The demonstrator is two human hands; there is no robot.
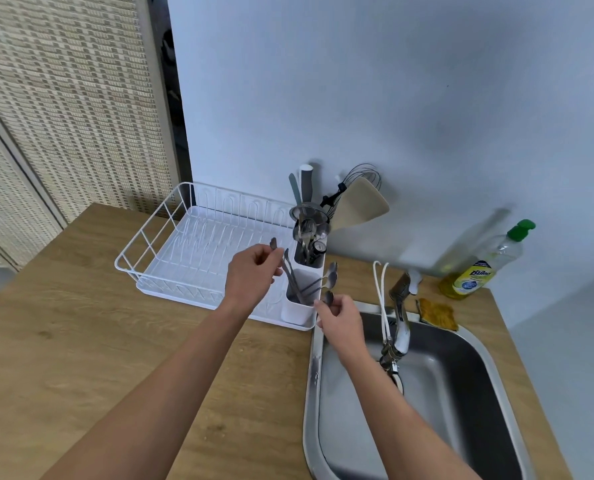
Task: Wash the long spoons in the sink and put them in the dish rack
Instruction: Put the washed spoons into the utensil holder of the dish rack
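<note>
A white wire dish rack (157, 233) sits on the wooden counter, left of the steel sink (455, 393). Its white cutlery holder (299, 311) stands at the rack's right end, with several long metal spoons (331, 271) leaning in the front compartment. My left hand (250, 277) pinches one long spoon (274, 244) just left of the holder, its bowl sticking up. My right hand (340, 318) grips another spoon (327, 297) at the holder's front right corner, over the sink's left rim.
The tap (401, 313) with a white hose (382, 299) reaches over the sink. A yellow sponge (437, 313) and a dish soap bottle (479, 268) stand behind it. The back compartment holds cutlery, a whisk and a wooden spatula (358, 204). A woven screen (63, 109) stands left.
</note>
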